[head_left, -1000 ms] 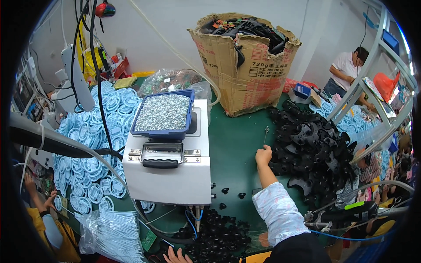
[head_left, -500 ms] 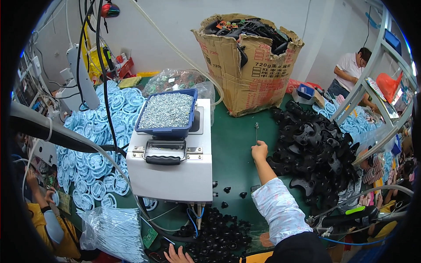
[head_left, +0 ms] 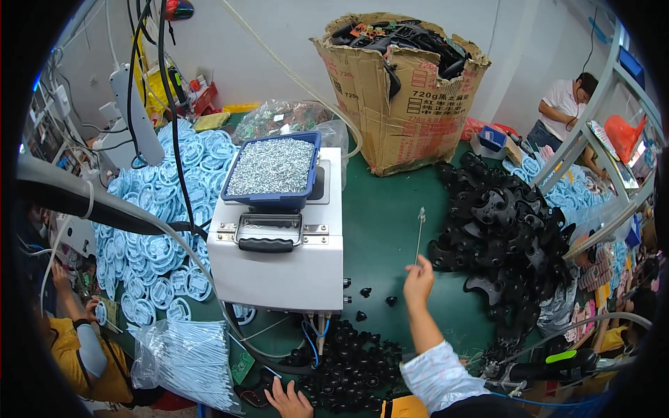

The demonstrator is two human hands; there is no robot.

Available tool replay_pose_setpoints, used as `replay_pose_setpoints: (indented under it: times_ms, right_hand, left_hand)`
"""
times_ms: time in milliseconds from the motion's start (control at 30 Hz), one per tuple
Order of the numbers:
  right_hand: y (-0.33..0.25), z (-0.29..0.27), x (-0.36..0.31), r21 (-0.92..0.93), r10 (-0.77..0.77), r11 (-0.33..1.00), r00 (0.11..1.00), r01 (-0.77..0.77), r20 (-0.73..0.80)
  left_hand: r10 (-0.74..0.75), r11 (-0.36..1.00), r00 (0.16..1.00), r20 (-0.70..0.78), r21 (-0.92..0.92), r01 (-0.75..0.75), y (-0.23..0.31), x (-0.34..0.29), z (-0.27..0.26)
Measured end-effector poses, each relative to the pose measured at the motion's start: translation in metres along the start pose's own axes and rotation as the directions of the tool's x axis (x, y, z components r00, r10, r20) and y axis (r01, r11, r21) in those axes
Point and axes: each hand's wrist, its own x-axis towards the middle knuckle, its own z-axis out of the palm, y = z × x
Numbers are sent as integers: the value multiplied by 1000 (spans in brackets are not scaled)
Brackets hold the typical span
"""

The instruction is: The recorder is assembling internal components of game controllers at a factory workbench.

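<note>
My right hand [head_left: 419,280] is closed around a thin metal rod [head_left: 419,240] that points away from me over the green table. At the rod's far tip sits a small shiny cluster, too small to make out for certain. My left hand [head_left: 288,402] rests at the lower edge with fingers spread, holding nothing visible, beside a heap of small round black parts [head_left: 348,376]. To the right of my right hand lies a large pile of black curved plastic shells [head_left: 491,230]. A few loose black parts [head_left: 391,301] lie left of my right wrist.
A white machine [head_left: 275,279] with a blue tray [head_left: 272,200] of small screws stands left of centre. Pale blue rings [head_left: 157,244] heap behind it, a bag of blue sticks [head_left: 188,362] nearer. A torn carton [head_left: 411,118] stands at the back. Other people [head_left: 80,355] sit around.
My right hand has drawn back toward me with the rod, its tip staying over the table. My left hand has shifted slightly right and shows a bit more. The whole view has tilted slightly.
</note>
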Motion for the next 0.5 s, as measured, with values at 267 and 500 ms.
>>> replay_pose_setpoints:
  times_ms: [267, 500]
  right_hand:
    - [8, -19, -84, -195, 4, 980, 988, 26, 152]
    - [26, -22, -45, -58, 321, 947, 914, -316, 247]
  left_hand:
    - [0, 1000, 1000, 6, -11, 0, 6, 2, -3]
    - [14, 1000, 1000, -15, 6, -14, 4, 1, -2]
